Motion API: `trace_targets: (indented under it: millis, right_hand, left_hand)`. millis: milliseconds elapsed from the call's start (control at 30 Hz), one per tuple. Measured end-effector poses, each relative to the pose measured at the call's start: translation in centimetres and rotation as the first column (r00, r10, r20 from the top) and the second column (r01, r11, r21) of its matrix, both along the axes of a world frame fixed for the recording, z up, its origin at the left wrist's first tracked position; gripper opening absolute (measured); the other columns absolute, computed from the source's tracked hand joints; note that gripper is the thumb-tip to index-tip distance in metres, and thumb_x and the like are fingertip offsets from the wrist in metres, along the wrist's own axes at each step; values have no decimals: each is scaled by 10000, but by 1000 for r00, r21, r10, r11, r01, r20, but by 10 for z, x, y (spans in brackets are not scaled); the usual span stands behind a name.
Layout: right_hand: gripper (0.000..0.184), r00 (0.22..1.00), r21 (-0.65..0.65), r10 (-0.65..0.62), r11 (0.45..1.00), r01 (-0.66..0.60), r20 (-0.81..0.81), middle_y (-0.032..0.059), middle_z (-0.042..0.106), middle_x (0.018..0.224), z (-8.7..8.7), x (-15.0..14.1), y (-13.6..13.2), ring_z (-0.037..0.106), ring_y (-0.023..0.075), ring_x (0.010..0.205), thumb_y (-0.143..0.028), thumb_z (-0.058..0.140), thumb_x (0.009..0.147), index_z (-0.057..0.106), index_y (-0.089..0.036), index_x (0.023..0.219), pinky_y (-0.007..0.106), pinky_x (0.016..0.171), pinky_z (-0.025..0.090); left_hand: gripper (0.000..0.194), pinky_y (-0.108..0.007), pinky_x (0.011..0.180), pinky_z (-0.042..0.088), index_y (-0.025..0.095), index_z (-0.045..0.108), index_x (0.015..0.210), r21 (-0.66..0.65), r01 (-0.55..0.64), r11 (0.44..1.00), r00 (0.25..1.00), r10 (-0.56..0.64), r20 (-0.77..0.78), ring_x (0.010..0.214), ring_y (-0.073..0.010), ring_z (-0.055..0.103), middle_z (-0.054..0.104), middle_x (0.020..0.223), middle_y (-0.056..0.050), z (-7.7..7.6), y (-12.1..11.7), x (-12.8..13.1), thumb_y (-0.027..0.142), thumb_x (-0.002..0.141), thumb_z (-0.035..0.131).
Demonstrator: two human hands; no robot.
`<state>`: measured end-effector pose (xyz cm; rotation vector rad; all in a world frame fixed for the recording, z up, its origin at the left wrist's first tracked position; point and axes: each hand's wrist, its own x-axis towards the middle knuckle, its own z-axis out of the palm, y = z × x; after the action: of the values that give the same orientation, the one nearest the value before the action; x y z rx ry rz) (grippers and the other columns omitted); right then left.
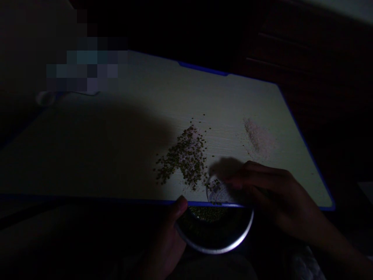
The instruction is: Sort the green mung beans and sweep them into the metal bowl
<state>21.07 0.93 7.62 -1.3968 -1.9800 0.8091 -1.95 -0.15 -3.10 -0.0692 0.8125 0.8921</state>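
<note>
Darkness surrounds a pale, blue-edged board (pixel 140 85) in the head view. Dark green beans mixed with white grains form a loose pile (pixel 190 155) near its front edge; a separate heap of pale grains (pixel 259 138) lies to the right. The right hand (pixel 274 190) pinches a clear, curved piece (pixel 220 191) beside the mixed pile. The left hand (pixel 171 241) grips the left side of a metal-rimmed bowl (pixel 230 247), its thumb at the board's edge; green beans (pixel 206 213) show inside the bowl.

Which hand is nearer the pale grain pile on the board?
Right. The right hand is just on the near side of the pale pile; the left hand is farther off, at the left side of the bowl.
</note>
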Motion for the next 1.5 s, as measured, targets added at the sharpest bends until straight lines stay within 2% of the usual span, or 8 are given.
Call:
trace_targets:
  millis: [133, 233, 433, 667, 867, 1100, 1333, 1500]
  right_hand:
    - [305, 1000, 15, 17, 1000, -17, 23, 42, 761, 985, 6, 3, 0, 724, 160, 861, -105, 561, 998, 768, -277, 1142, 245, 671, 559]
    - [325, 999, 29, -23, 999, 22, 40, 43, 774, 974, 10, 11, -3, 737, 173, 850, -107, 555, 993, 768, -293, 1153, 264, 666, 574]
    - [348, 995, 25, -59, 998, 57, 86, 28, 759, 944, 3, 22, -12, 723, 158, 810, -98, 564, 990, 764, -314, 1175, 254, 625, 561]
    - [301, 997, 29, -60, 998, 59, 44, 11, 718, 925, -2, 11, -22, 691, 129, 811, -123, 556, 1025, 737, -311, 1175, 224, 629, 539]
    - [238, 979, 88, -181, 981, 173, 94, 24, 772, 955, -3, 5, -20, 741, 144, 851, -155, 570, 1020, 748, -281, 1113, 232, 698, 583]
    - [178, 930, 66, -354, 935, 349, 95, 40, 812, 1037, -3, 19, -3, 759, 201, 907, -248, 619, 1026, 791, -286, 1047, 301, 734, 590]
    - [210, 986, 33, -165, 986, 164, 39, 41, 788, 1062, -10, 9, 22, 729, 168, 911, -199, 602, 1035, 782, -246, 1131, 304, 784, 563]
    - [243, 998, 32, -55, 998, 55, -6, 17, 750, 1001, -7, 15, 6, 704, 138, 908, -156, 571, 1047, 762, -273, 1142, 263, 749, 544]
  left_hand:
    - [717, -450, 1233, 417, 316, 641, 1464, -28, -35, 999, 999, 35, -15, 1304, -322, 695, 847, 1222, -20, -3, 0, 0, 278, 783, 862]
    - [791, -469, 1235, 414, 316, 590, 1510, -23, -3, 1000, 1000, 4, 6, 1353, -335, 657, 838, 1249, -22, -2, 1, 0, 298, 771, 872]
    - [760, -476, 1230, 420, 303, 556, 1540, 38, 2, 999, 1000, -2, -6, 1408, -344, 607, 798, 1342, -41, 1, 1, 0, 295, 826, 816]
    - [713, -472, 1219, 426, 268, 601, 1502, 27, 18, 999, 999, -19, 34, 1340, -345, 665, 843, 1229, -61, -3, -1, 0, 329, 825, 817]
    - [864, -455, 1213, 432, 290, 533, 1557, -52, -40, 998, 999, 39, -14, 1315, -341, 684, 850, 1211, -45, 1, -1, 2, 321, 765, 876]
    - [761, -426, 1248, 387, 307, 480, 1599, -11, -29, 1000, 999, 29, -22, 1357, -301, 656, 816, 1304, -28, 1, 1, 3, 264, 886, 742]
    - [832, -455, 1208, 455, 303, 462, 1603, 38, -21, 999, 998, 23, -64, 1341, -328, 667, 828, 1276, -30, -4, 0, 0, 307, 843, 798]
    - [803, -469, 1168, 499, 299, 472, 1597, 95, 11, 995, 999, -8, -35, 1329, -335, 675, 846, 1218, -34, -6, -1, -1, 307, 860, 789]
